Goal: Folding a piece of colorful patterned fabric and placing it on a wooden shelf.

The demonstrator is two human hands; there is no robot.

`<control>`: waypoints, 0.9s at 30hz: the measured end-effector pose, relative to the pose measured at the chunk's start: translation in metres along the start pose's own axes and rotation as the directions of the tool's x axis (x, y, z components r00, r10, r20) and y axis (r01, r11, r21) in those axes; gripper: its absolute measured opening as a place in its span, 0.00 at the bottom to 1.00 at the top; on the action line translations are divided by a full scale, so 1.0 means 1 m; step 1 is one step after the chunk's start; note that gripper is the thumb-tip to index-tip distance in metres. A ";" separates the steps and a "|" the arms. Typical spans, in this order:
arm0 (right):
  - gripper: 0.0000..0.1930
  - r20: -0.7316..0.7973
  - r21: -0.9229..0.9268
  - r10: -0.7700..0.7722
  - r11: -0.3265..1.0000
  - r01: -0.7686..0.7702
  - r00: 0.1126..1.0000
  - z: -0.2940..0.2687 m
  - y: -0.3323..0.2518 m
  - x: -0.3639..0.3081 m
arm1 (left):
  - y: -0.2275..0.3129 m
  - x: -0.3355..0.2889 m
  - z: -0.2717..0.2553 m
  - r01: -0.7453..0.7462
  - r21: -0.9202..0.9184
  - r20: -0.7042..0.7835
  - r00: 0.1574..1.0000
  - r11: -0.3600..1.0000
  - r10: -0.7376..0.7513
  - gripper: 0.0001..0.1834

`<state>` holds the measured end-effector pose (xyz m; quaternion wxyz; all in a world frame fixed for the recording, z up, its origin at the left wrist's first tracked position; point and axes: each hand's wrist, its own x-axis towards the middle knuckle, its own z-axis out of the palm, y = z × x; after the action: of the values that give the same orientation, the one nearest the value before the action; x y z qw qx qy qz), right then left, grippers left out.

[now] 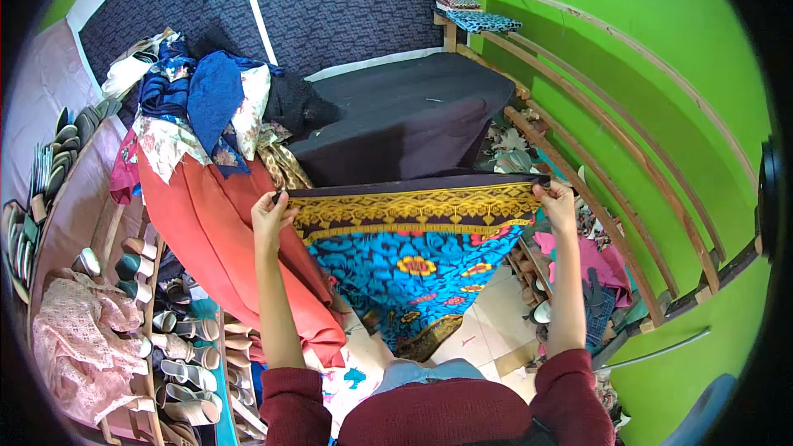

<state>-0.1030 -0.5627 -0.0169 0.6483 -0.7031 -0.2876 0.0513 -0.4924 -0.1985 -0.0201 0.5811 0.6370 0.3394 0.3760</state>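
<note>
A patterned cloth, blue with yellow and red flowers and a gold-on-dark border, hangs stretched between my two hands. My left hand pinches its upper left corner, and my right hand pinches the upper right corner. Between them the top edge runs nearly straight, while the lower part drapes down toward my legs and the tiled floor. Just beyond that edge stands a table covered in black cloth. Close to my left hand, a long coral-red cloth falls from a heap of fabrics.
The heap of blue, white and floral fabrics lies on the table's left end. Racks of shoes and a pink lace cloth stand at left. Wooden rails line the green wall at right, with fabric scraps below.
</note>
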 end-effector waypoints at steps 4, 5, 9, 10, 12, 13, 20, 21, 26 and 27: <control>0.05 -0.083 0.380 0.226 0.907 -0.179 0.971 0.029 -0.006 0.000 | 0.003 0.009 0.030 -0.029 -0.233 -0.068 0.998 0.972 0.014 0.13; 0.05 -0.041 0.490 0.208 0.857 -0.162 0.977 0.030 -0.002 0.003 | 0.002 0.014 0.033 -0.039 -0.250 -0.079 0.997 0.968 0.019 0.13; 0.06 0.024 0.561 0.145 0.817 -0.133 0.989 0.034 -0.001 0.019 | 0.000 0.032 0.038 -0.106 -0.260 -0.087 0.992 0.960 0.086 0.13; 0.06 0.034 0.552 0.101 0.827 -0.103 0.994 0.037 -0.002 0.024 | 0.001 0.038 0.039 -0.107 -0.257 -0.095 0.992 0.960 0.086 0.13; 0.07 0.047 0.543 0.033 0.838 -0.053 0.998 0.035 0.003 0.038 | 0.007 0.048 0.055 -0.170 -0.262 -0.107 0.983 0.950 0.147 0.14; 0.08 0.032 0.517 0.015 0.856 -0.030 0.999 0.033 0.005 0.046 | 0.011 0.054 0.063 -0.192 -0.263 -0.101 0.980 0.946 0.171 0.15; 0.10 0.020 0.498 -0.125 0.862 0.098 0.992 0.061 0.026 0.137 | 0.003 0.116 0.098 -0.535 -0.037 -0.302 0.811 0.844 0.502 0.18; 0.10 -0.008 0.495 -0.151 0.858 0.135 0.988 0.063 0.029 0.152 | 0.008 0.122 0.111 -0.507 0.012 -0.318 0.815 0.862 0.484 0.19; 0.14 -0.018 0.371 -0.316 0.879 0.299 0.949 0.075 0.024 0.218 | 0.038 0.155 0.152 -0.553 0.469 -0.287 0.642 0.689 0.711 0.21; 0.14 0.019 0.335 -0.335 0.890 0.310 0.942 0.077 0.022 0.227 | 0.044 0.158 0.162 -0.566 0.501 -0.257 0.626 0.655 0.737 0.20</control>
<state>0.0591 -0.3880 0.0188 0.7441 -0.5256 -0.4121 0.0167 -0.2739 -0.1439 0.0299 0.1761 0.7123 0.2660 0.6252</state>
